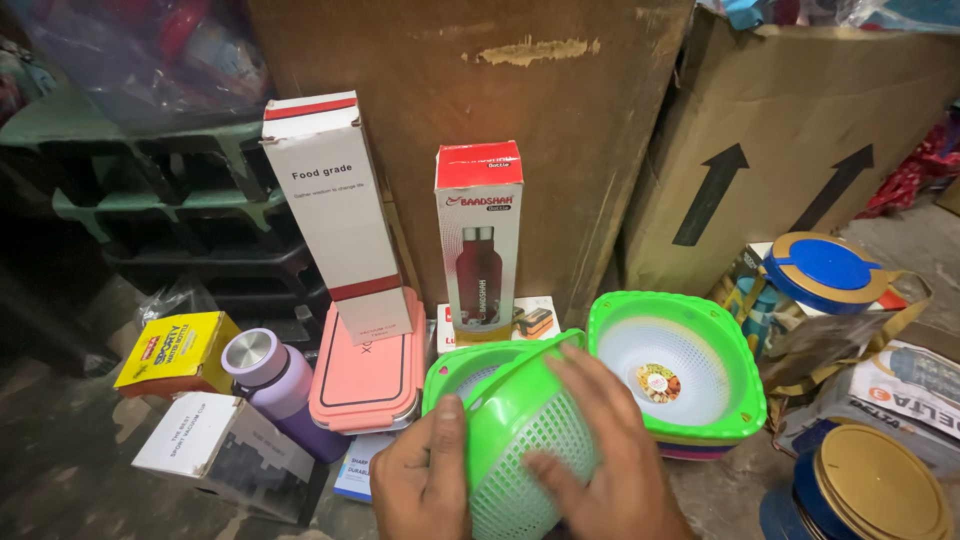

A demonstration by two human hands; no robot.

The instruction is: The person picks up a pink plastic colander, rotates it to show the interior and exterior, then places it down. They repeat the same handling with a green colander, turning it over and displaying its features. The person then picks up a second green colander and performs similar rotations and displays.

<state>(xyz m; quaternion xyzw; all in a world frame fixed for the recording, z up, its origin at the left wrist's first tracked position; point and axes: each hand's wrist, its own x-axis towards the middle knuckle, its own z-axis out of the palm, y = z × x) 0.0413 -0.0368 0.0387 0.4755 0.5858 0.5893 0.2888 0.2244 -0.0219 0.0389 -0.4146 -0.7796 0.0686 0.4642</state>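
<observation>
Both hands grip 1 green plastic colander basket at 6 o'clock in the view, tilted on edge so its perforated underside faces the camera. The left hand wraps the basket's left rim with the thumb laid up along the edge, fingers closed on it. The right hand lies flat across the mesh bottom, fingers spread and pressed onto the surface, palm on the right side. The basket sits partly inside a second green basket just behind it at 12 o'clock from the hands, the 2 touching.

At 2 o'clock from the hands, a green bowl-shaped strainer with a white perforated insert and a round sticker at its centre rests on a stack, just beside the held basket. At 10 o'clock, a pink lunch box leans upright, with a tall white carton with red bands standing tilted against it. A red-and-white bottle carton stands upright at 12 o'clock before a large brown cardboard box. At 9 o'clock lies a lilac steel-lidded flask, near a yellow box and a white box. At 3 o'clock sits a blue-lidded container; at 4 o'clock, a round gold lid
</observation>
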